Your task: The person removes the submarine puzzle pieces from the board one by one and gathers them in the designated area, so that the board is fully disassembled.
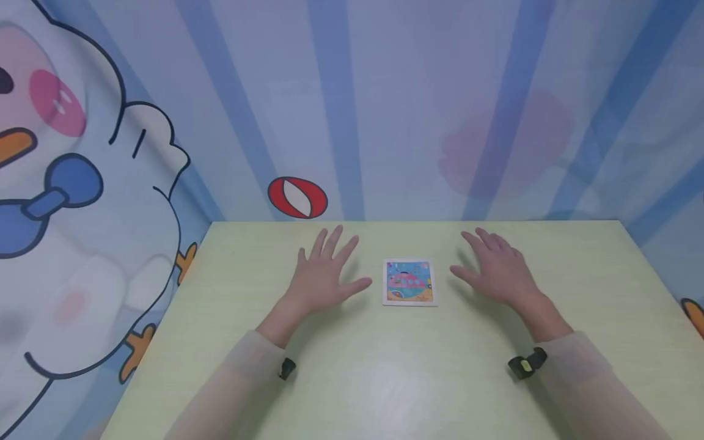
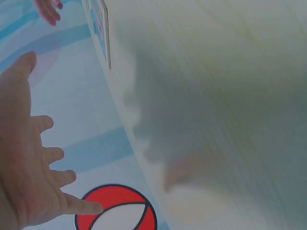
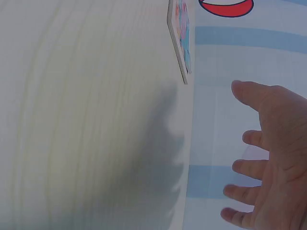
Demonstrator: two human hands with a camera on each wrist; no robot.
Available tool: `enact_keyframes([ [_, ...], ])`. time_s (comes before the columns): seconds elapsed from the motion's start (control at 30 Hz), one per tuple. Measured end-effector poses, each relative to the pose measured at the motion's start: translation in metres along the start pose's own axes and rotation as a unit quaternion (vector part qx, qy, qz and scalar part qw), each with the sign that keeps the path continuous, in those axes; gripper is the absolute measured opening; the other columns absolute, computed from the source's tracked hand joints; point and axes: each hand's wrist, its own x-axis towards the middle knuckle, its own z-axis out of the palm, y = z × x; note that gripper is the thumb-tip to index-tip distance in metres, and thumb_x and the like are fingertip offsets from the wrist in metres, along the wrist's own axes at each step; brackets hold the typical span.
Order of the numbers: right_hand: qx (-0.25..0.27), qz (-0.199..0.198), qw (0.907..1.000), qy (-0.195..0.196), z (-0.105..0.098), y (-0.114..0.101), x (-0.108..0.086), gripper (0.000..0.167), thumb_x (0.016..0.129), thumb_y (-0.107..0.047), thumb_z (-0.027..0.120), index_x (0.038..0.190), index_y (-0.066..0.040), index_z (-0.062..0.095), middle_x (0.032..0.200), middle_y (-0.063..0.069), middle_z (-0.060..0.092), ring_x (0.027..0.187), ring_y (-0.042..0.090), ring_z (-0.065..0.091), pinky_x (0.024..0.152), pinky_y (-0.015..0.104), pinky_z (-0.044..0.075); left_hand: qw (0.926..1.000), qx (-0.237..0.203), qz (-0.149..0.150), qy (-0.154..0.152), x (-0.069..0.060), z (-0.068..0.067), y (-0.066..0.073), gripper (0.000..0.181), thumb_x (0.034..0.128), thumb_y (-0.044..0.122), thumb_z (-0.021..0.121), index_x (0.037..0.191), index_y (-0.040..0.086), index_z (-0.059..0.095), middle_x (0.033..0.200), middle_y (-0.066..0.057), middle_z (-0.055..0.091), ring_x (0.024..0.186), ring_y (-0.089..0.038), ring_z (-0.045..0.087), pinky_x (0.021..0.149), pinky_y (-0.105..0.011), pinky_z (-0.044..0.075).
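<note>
A small square picture board (image 1: 409, 282) with a white border and a pink submarine-like picture on blue lies flat on the table. To its left, my left hand (image 1: 321, 278) hovers above the tabletop with fingers spread and nothing held. On the other side, my right hand (image 1: 500, 272) is also raised over the table, its fingers extended and holding nothing. Both thumbs point toward the board without touching it. In the left wrist view the board (image 2: 100, 31) shows edge-on at the top; the right wrist view has the board (image 3: 180, 38) near the top too.
The pale wooden table (image 1: 385, 379) reaches back to a blue striped cloth (image 1: 396, 110) printed with cartoon figures. A large white cartoon bird (image 1: 110, 256) covers the left side of the cloth. Dark straps with small devices (image 1: 527, 364) sit at the wrists.
</note>
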Motion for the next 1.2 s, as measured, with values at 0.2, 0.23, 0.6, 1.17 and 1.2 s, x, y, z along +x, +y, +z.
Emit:
enact_keyframes([
  [0.2, 0.079, -0.002, 0.9968, 0.012, 0.005, -0.011, 0.008, 0.063, 0.101, -0.042, 0.065, 0.148, -0.003, 0.053, 0.150, 0.026, 0.048, 0.129, 0.048, 0.053, 0.098, 0.067, 0.045, 0.9988, 0.016, 0.040, -0.022, 0.004, 0.011, 0.020, 0.090, 0.0940, 0.077, 0.048, 0.167, 0.033, 0.021, 0.175, -0.004, 0.007, 0.159, -0.034, 0.004, 0.111, -0.078, 0.021],
  [0.23, 0.095, 0.003, 0.9954, 0.009, 0.006, -0.012, 0.009, 0.060, 0.101, -0.040, 0.066, 0.146, -0.003, 0.056, 0.146, 0.025, 0.052, 0.124, 0.045, 0.058, 0.095, 0.063, 0.048, 0.9984, 0.021, 0.044, -0.027, 0.005, 0.014, 0.024, 0.090, 0.0940, 0.077, 0.048, 0.167, 0.033, 0.021, 0.175, -0.003, 0.007, 0.159, -0.033, 0.004, 0.112, -0.077, 0.021],
  [0.6, 0.177, 0.040, 0.9829, -0.031, 0.025, -0.020, 0.026, 0.044, 0.100, -0.036, 0.067, 0.132, -0.006, 0.066, 0.110, 0.011, 0.071, 0.094, 0.027, 0.066, 0.077, 0.042, 0.052, 0.9921, 0.040, 0.096, -0.070, 0.017, 0.040, 0.063, 0.086, 0.0935, 0.079, 0.047, 0.165, 0.035, 0.030, 0.173, -0.003, 0.014, 0.158, -0.032, 0.008, 0.112, -0.075, 0.023],
  [1.17, 0.172, 0.018, 0.9823, -0.073, 0.038, -0.027, 0.042, 0.041, 0.100, -0.033, 0.066, 0.129, -0.002, 0.067, 0.112, 0.018, 0.071, 0.107, 0.036, 0.065, 0.095, 0.056, 0.048, 0.9811, 0.045, 0.107, -0.155, 0.015, 0.058, 0.096, 0.084, 0.0954, 0.080, 0.041, 0.166, 0.038, 0.023, 0.174, -0.003, 0.011, 0.159, -0.033, 0.006, 0.113, -0.074, 0.023],
  [1.2, 0.173, 0.017, 0.9819, -0.075, 0.039, -0.027, 0.042, 0.041, 0.100, -0.032, 0.066, 0.129, -0.003, 0.067, 0.112, 0.017, 0.071, 0.106, 0.036, 0.065, 0.095, 0.056, 0.048, 0.9810, 0.045, 0.106, -0.156, 0.016, 0.058, 0.096, 0.084, 0.0953, 0.080, 0.042, 0.166, 0.039, 0.023, 0.174, -0.004, 0.011, 0.159, -0.033, 0.006, 0.113, -0.074, 0.023],
])
